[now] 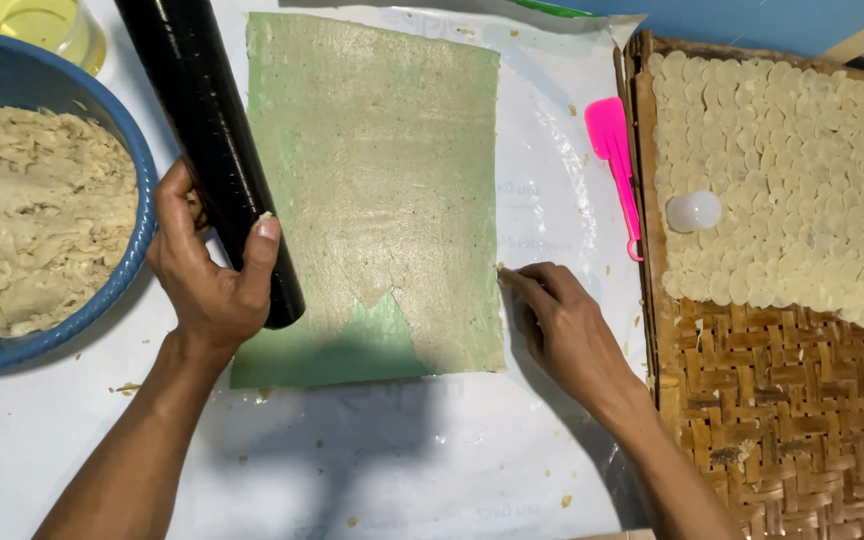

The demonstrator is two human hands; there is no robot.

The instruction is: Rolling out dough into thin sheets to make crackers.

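A thin sheet of beige dough [392,170] lies rolled flat over a green mat [377,345] in the middle of the table. My left hand [214,275] grips the near end of a long black roller [207,130], which lies along the mat's left edge. My right hand [562,320] rests on the clear plastic to the right of the mat, its fingertips pinching at the dough's right edge. The mat's near part shows bare green where the dough ends in a ragged line.
A blue bowl [132,265] of shredded beige dough sits at the left. A woven bamboo tray [782,420] at the right carries several small round dough discs and a white round cutter [693,211]. A pink plastic scraper [614,160] lies beside the tray. A jar of yellow liquid [42,25] stands top left.
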